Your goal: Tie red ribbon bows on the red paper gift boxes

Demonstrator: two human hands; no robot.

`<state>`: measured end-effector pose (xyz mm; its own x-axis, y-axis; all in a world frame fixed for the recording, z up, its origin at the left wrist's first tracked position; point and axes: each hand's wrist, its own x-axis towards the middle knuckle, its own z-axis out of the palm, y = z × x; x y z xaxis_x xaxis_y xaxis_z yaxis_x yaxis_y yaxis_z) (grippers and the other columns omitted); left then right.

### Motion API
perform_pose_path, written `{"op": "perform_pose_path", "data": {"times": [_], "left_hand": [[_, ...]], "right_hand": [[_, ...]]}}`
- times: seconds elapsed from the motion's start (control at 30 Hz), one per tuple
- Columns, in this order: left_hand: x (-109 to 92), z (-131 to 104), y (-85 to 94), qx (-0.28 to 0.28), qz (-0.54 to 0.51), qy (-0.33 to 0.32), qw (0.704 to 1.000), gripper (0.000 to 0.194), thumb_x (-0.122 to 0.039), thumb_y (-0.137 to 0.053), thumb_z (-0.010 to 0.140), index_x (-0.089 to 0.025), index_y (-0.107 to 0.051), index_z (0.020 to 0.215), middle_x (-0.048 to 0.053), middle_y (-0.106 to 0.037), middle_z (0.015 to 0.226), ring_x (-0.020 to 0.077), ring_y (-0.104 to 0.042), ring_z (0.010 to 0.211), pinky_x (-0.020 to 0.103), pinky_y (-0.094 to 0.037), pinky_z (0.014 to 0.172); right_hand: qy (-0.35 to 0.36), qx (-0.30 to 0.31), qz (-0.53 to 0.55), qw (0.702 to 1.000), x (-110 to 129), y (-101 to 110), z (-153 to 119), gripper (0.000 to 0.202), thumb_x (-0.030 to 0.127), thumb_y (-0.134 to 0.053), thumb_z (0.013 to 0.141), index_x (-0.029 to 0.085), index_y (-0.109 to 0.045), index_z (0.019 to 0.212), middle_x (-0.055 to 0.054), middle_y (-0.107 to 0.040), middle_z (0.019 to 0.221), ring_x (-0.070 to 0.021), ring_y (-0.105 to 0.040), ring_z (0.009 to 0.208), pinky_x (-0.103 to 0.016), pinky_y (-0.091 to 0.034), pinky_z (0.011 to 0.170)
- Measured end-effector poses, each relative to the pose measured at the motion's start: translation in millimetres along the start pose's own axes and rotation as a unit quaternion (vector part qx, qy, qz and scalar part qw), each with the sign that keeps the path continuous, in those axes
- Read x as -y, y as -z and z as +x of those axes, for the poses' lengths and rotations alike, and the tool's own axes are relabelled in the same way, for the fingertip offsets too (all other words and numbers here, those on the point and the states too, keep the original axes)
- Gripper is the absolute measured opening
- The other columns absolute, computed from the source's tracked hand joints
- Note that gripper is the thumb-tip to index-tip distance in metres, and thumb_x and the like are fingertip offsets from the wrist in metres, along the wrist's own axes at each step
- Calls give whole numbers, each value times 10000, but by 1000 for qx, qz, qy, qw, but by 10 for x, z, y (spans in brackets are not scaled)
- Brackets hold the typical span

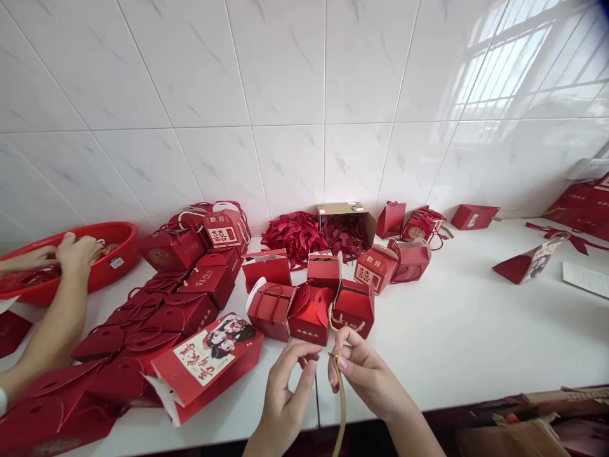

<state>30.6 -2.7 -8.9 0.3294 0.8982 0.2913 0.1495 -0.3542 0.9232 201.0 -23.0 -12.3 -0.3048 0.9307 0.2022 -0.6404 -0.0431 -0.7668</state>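
Right thumb and fingers of the right hand (pixel 364 374) pinched a narrow, flat, gold-beige ribbon (pixel 342 406) near its end, at a small shiny gold piece (pixel 336 357); its tail hung below. Left hand (pixel 285 390) close by, fingers curled towards thumb; couldn't tell whether they gripped anything. Beyond: a red cardboard box with cream cord (pixel 354 304). Judged risk: a slackened pinch could have let the ribbon slip, its dangling tail pulling.

R hand (pixel 364 373) pinches gold strip (pixel 342 406) — L hand (pixel 287 387) just beside, loosely curled (sev. red boxes (pixel 309 315) behind).
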Motion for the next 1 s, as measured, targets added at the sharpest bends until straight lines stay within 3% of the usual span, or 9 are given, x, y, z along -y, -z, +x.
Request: {"op": "perform_pose_path", "data": {"times": [0.1, 0.37, 0.6, 0.7, 0.77, 0.83, 0.9, 0.93, 1.0], "left_hand": [[-125, 38, 5, 37, -21, -1, 999, 202, -356, -530, 889, -192, -641, 933, 68, -618, 874, 202, -597, 840, 295, -481, 782], [-195, 18, 53, 121, -144, 112, 976, 254, -413, -546, 878, -183, -560, 773, 6, -553, 685, 157, -585, 628, 279, -463, 670], [-159, 6, 54, 178, -307, 244, 903, 275, -422, -687, 763, -169, -599, 698, -4, -541, 593, 164, -592, 541, 275, -433, 567], [-138, 110, 209, 189, -226, 216, 931, 269, -427, -672, 773, -170, -623, 708, 4, -551, 607, 163, -588, 594, 273, -441, 608], [-118, 295, 401, 103, -103, 155, 977, 271, -448, -616, 810, -178, -644, 804, 26, -587, 677, 180, -590, 686, 291, -467, 680], [-96, 572, 629, -111, 51, 93, 988, 317, -464, -568, 828, -194, -610, 990, 61, -625, 855, 220, -607, 823, 350, -488, 781], [-77, 896, 842, -265, 250, 56, 930, 449, -419, -585, 807, -173, -523, 1177, 140, -576, 1160, 304, -545, 1093, 450, -439, 934], [-67, 1056, 929, -283, 331, 73, 897, 538, -407, -588, 798, -140, -470, 1250, 188, -503, 1288, 355, -446, 1234, 508, -365, 1017], [-43, 1340, 1050, -280, 357, 98, 886, 690, -393, -627, 765, -67, -389, 1324, 269, -415, 1378, 437, -323, 1325, 592, -287, 1046]], "right_hand": [[-15, 13, -20, 1000, 4, -27, 7, 183, 271, -646, 883, 184, -485, 875, 4, -638, 690, -109, -586, 647, -255, -434, 668], [-57, 38, -60, 996, -57, -24, 6, 252, 338, -707, 821, 170, -519, 805, 9, -612, 633, -109, -594, 593, -235, -452, 600], [-65, 81, -77, 992, -115, -13, -26, 174, 269, -681, 842, 144, -562, 817, -11, -603, 699, -109, -621, 607, -237, -488, 597], [-57, 75, -84, 992, -109, -17, -32, 173, 275, -664, 858, 149, -552, 820, -16, -609, 702, -112, -623, 621, -241, -489, 608], [-36, 71, -85, 993, -86, -18, -52, 165, 274, -645, 875, 159, -538, 822, -10, -608, 687, -114, -621, 627, -243, -483, 615], [-17, 74, -78, 994, -55, -16, -86, 148, 266, -630, 888, 172, -528, 836, -8, -615, 693, -116, -626, 626, -239, -470, 603], [0, 71, -75, 995, -28, -4, -122, 115, 263, -620, 897, 188, -533, 888, -11, -636, 713, -122, -633, 624, -242, -461, 600], [12, 64, -76, 995, -20, 5, -137, 110, 270, -615, 902, 200, -536, 928, -11, -646, 710, -127, -633, 627, -250, -459, 608], [43, 45, -77, 995, -10, 29, -159, 132, 295, -610, 906, 223, -538, 990, -10, -659, 686, -139, -630, 645, -268, -455, 635]]}}
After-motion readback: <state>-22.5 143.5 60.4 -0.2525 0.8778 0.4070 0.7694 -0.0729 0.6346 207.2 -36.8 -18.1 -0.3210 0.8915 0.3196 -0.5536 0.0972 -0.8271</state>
